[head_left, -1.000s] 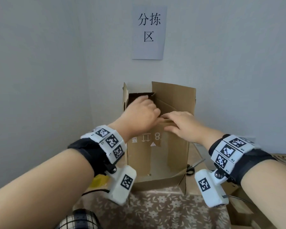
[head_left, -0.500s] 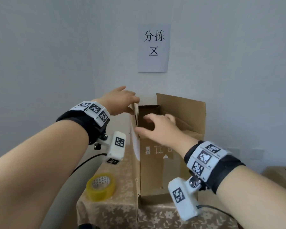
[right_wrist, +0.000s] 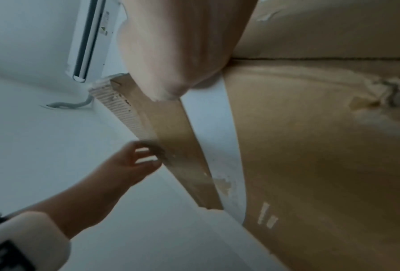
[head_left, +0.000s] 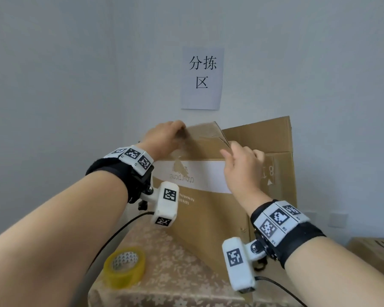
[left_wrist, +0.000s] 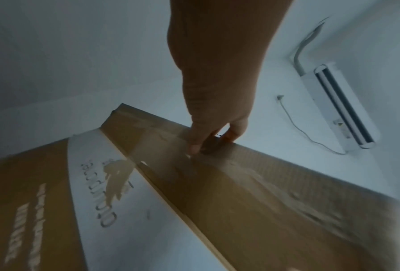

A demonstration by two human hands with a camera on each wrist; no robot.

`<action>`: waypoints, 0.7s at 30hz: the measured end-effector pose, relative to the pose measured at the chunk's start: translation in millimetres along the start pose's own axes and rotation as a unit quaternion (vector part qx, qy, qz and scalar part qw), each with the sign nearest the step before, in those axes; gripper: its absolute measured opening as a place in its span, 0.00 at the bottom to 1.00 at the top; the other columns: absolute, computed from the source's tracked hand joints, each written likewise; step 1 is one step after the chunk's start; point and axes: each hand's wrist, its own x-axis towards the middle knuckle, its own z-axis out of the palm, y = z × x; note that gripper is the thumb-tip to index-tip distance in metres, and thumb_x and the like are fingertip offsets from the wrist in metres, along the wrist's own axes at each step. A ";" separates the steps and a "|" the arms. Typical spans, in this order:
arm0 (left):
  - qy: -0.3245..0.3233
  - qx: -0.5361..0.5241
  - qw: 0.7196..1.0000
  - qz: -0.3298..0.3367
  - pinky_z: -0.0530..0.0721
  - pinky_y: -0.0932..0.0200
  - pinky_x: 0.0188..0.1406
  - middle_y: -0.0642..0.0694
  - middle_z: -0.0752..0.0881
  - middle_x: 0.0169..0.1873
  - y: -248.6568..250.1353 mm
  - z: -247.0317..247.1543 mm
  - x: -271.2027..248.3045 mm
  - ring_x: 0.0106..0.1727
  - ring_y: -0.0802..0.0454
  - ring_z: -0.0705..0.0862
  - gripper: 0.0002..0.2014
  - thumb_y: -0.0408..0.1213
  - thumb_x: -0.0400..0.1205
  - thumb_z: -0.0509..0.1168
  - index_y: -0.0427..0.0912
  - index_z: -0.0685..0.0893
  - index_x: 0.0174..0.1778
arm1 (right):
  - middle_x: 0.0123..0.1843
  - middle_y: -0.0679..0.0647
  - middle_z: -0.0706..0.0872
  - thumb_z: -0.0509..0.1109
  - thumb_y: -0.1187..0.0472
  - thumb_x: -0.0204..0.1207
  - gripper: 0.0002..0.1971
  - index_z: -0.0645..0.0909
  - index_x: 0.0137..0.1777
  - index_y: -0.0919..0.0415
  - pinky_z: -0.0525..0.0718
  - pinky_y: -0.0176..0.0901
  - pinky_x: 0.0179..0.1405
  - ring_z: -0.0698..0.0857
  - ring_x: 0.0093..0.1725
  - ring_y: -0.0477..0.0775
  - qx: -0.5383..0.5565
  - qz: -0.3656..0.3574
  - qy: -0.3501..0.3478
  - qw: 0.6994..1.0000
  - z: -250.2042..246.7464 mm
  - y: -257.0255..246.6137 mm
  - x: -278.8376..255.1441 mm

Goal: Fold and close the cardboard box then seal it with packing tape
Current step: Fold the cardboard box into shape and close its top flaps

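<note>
The brown cardboard box stands on the table, its side with a white printed band facing me. A top flap leans toward me. My left hand pinches the flap's upper left edge; the left wrist view shows the fingers of the left hand curled over that edge of the box. My right hand grips the flap's right corner, thumb in front. In the right wrist view the right hand lies against the box. A yellow roll of packing tape lies at the table's front left.
The table has a floral cloth and stands in a corner between two walls. A paper sign hangs behind the box. Another cardboard box sits at the far right. An air conditioner is mounted high on the wall.
The box has turned from its open side to its printed side facing me. Both hands left the inside and now hold the top flap. My view has risen.
</note>
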 end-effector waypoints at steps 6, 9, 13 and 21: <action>-0.005 0.015 0.997 -0.070 0.80 0.43 0.57 0.39 0.78 0.59 -31.9 48.9 18.7 0.55 0.38 0.80 0.19 0.30 0.80 0.63 0.42 0.71 0.67 | 0.28 0.34 0.61 0.73 0.66 0.73 0.09 0.78 0.34 0.65 0.70 0.49 0.44 0.58 0.36 0.40 0.010 -0.061 0.080 0.995 -12.8 54.7 -6.6; 0.026 0.023 0.998 -0.060 0.80 0.46 0.45 0.39 0.77 0.51 -28.4 64.6 25.0 0.46 0.36 0.81 0.14 0.24 0.79 0.56 0.39 0.72 0.59 | 0.30 0.40 0.65 0.68 0.55 0.76 0.15 0.67 0.33 0.56 0.61 0.46 0.47 0.65 0.38 0.49 -0.002 -0.013 0.086 0.996 -10.1 87.1 -0.1; 0.078 0.037 0.996 0.000 0.72 0.51 0.36 0.38 0.77 0.51 -2.0 83.3 36.8 0.38 0.39 0.77 0.17 0.19 0.76 0.56 0.38 0.74 0.58 | 0.54 0.64 0.81 0.66 0.50 0.78 0.18 0.78 0.50 0.68 0.67 0.57 0.54 0.76 0.57 0.67 -0.040 0.185 0.075 0.979 1.7 126.1 10.8; 0.073 0.045 0.996 0.013 0.65 0.52 0.32 0.41 0.77 0.47 58.4 133.2 64.1 0.38 0.42 0.74 0.06 0.29 0.83 0.56 0.39 0.74 0.54 | 0.83 0.68 0.35 0.72 0.69 0.74 0.51 0.34 0.83 0.61 0.52 0.55 0.82 0.42 0.83 0.68 -0.088 0.262 -0.035 0.961 11.7 140.6 19.1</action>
